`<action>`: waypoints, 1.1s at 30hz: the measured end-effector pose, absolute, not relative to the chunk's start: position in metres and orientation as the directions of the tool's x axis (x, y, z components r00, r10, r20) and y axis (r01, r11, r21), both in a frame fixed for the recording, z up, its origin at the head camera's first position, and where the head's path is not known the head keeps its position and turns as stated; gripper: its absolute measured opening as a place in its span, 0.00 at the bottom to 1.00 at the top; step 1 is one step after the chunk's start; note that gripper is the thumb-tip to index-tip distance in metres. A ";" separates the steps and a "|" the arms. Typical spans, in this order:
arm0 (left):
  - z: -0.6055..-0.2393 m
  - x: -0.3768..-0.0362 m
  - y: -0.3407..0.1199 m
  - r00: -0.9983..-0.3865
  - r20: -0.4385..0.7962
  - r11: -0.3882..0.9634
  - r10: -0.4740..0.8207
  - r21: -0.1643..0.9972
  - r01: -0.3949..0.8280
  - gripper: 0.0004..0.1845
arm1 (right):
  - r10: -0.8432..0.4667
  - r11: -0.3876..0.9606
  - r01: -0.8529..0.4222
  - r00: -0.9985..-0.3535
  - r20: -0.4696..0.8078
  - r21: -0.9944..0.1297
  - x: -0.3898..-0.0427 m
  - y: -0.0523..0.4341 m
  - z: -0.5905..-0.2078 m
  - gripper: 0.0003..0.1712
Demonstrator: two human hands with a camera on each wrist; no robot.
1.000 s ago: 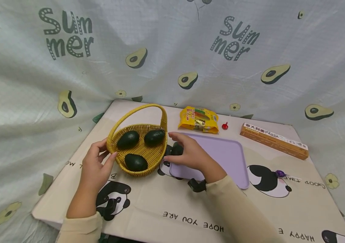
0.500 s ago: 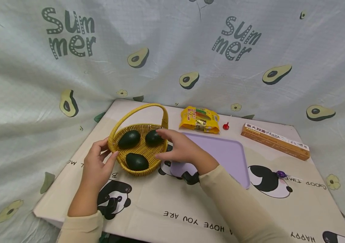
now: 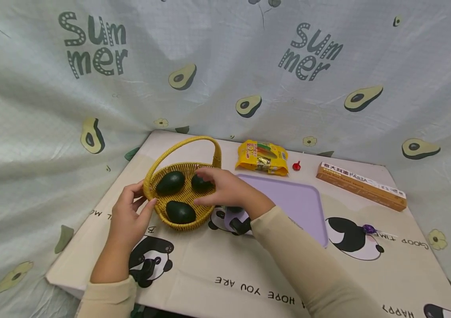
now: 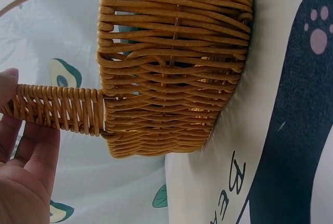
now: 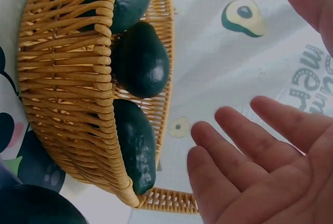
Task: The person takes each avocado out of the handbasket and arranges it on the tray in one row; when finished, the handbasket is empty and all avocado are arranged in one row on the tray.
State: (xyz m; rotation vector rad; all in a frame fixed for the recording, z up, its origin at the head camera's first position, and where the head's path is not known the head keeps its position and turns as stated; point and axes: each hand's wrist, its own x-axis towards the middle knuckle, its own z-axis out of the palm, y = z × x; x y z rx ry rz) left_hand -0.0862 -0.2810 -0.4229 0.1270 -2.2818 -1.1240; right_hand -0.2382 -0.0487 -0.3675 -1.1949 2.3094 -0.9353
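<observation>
A yellow wicker basket (image 3: 186, 226) with an arched handle (image 3: 186, 142) stands on the table's left side. Inside lie three dark green avocados: one at the left (image 3: 171, 183), one at the front (image 3: 180, 212) and one at the right (image 3: 201, 183), partly hidden by fingers. My left hand (image 3: 129, 216) grips the foot of the handle between thumb and fingers, as the left wrist view shows. Over the basket's right rim reaches my right hand (image 3: 231, 191), fingers extended and holding nothing, near the right avocado. Beneath that hand, another avocado (image 3: 234, 209) shows on the lilac tray (image 3: 295, 198).
Behind the tray lie a yellow snack bag (image 3: 262, 157) and a small red-wrapped item (image 3: 296, 166). A long pasta box (image 3: 360, 186) is at the back right, with a purple-wrapped lollipop (image 3: 369, 229) in front. A printed curtain (image 3: 209, 53) hangs close behind the table.
My right hand has moved left from beside the basket to over its right rim and the right avocado. The left hand keeps its grip; the basket stays in place.
</observation>
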 end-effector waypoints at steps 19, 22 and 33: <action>-0.421 -0.084 -0.281 -0.829 0.458 0.640 -0.321 0.750 0.167 0.30 | -0.860 0.436 -0.458 -0.466 -0.209 -0.775 -0.249 -0.077 -0.381 0.46; -0.422 -0.084 -0.283 -0.829 0.456 0.636 -0.323 0.754 0.167 0.29 | -0.860 0.462 -0.477 -0.448 -0.246 -0.748 -0.250 -0.083 -0.384 0.45; -0.420 -0.084 -0.284 -0.843 0.434 0.620 -0.319 0.768 0.161 0.29 | -0.851 0.511 -0.479 -0.396 -0.344 -0.714 -0.250 -0.105 -0.386 0.44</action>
